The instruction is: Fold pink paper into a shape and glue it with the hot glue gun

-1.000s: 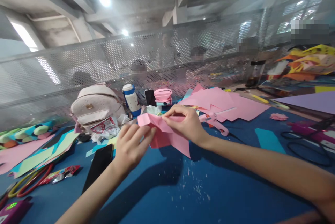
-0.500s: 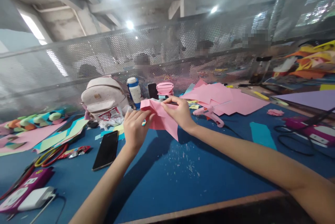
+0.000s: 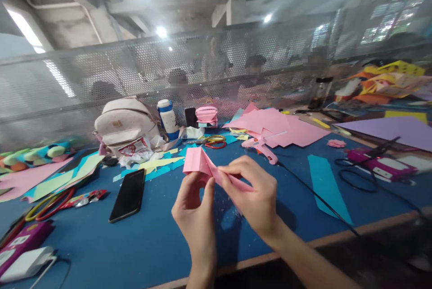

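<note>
Both hands are pinching the pink paper (image 3: pixel 197 163): left hand (image 3: pixel 195 210) is gripping it from below, fingertips partly hidden behind it; right hand (image 3: pixel 254 194) is covering its lower end. It is hovering above the table (image 3: pixel 84 244), the phone (image 3: pixel 128 195) lying at 9 o'clock.

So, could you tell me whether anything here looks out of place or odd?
Nothing damaged, only untidy: yellow and teal offcuts lie strewn beyond the phone, white flecks dot the blue mat by the left hand and right hand holding the pink paper, and the glue gun cord trails over the table edge.
</note>
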Demonstrator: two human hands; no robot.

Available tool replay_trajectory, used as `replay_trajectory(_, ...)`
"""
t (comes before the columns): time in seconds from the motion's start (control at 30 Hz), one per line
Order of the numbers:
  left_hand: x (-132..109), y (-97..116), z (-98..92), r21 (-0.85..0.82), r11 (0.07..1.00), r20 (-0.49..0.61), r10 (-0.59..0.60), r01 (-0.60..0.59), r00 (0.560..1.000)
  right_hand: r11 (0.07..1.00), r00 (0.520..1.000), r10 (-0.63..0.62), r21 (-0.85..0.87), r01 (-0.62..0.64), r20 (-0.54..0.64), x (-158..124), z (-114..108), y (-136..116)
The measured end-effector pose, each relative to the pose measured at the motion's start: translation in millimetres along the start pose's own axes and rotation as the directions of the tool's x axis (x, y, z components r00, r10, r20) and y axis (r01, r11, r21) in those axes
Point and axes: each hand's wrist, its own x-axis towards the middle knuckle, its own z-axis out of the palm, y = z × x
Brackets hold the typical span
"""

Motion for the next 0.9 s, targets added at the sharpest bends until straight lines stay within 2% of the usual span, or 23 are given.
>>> replay_trajectory(0.13, 0.0, -3.4, 4.4, -0.013, 1.0, -0.075, 0.0, -0.001, 0.997, 0.998, 0.999, -0.003, -0.065, 0.0, -0.038, -13.3, 3.9, -9.8)
replay_trajectory(0.33, 2.7, -8.6, -2.1, 0.056, 0.998, -0.084, 0.039, -0.035, 0.996, 0.996, 0.998, -0.009, -0.093, 0.004, -0.059, -16.3, 9.5, -12.4)
replay_trajectory(0.5, 0.6, -15.2, -8.1, 0.173, 0.974, -0.059, 0.16, -0.147, 0.985, 0.996, 0.998, -0.005, -0.087, -0.001, -0.067, -16.6, 10.3, -11.2)
replay_trajectory(0.7, 0.6, -14.4, -7.3, 0.235, 0.918, -0.019, 0.332, -0.318, 0.943, 0.998, 0.997, 0.007, -0.069, -0.012, -0.079, -18.0, 12.8, -11.6)
replay_trajectory(0.9, -1.5, -14.0, -5.3, 0.245, 0.88, 0.034, 0.411, -0.406, 0.911, 0.999, 0.994, 0.014, -0.027, -0.017, -0.105, -17.5, 16.8, -14.1)
